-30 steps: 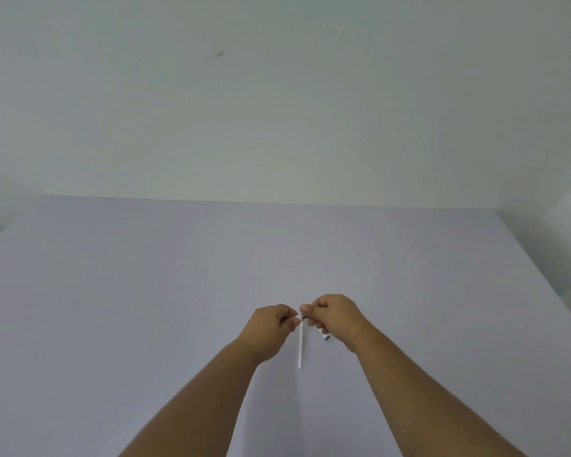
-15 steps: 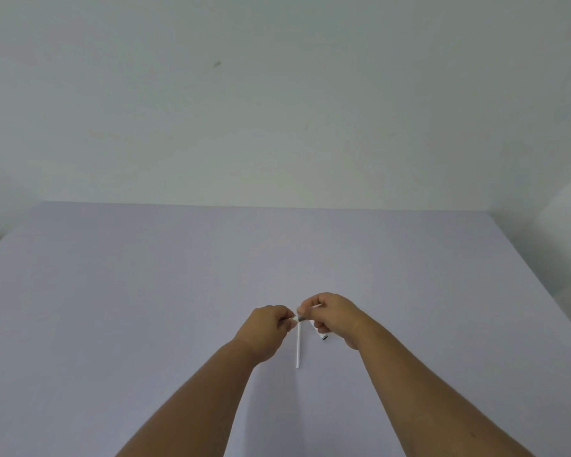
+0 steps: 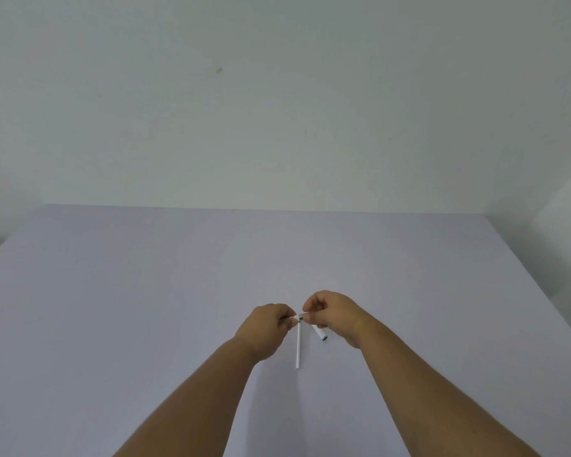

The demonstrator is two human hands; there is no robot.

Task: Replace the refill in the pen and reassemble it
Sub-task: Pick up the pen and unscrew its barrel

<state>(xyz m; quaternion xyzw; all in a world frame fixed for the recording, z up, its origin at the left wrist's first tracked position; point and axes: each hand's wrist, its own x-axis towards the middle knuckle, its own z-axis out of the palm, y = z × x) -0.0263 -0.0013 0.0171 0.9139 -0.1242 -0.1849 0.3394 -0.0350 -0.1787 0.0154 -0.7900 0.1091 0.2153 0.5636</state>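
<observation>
My left hand (image 3: 267, 328) and my right hand (image 3: 332, 316) meet fingertip to fingertip over the middle of the table, both pinching a small white and silver pen part (image 3: 300, 317) between them. A thin white refill (image 3: 298, 346) lies on the table just below that joint, pointing toward me. A short white pen piece with a dark end (image 3: 320, 333) lies under my right hand, partly hidden by it. How much of the pen body sits inside my fists I cannot tell.
The pale lilac table (image 3: 145, 291) fills the lower half of the view and ends at a white wall (image 3: 277, 110). Its right edge drops off near a white object (image 3: 567, 219) at the far right.
My hands have stayed together over the same spot; my right hand's fingers have shifted slightly on the small part. The refill and the short piece lie where they were.
</observation>
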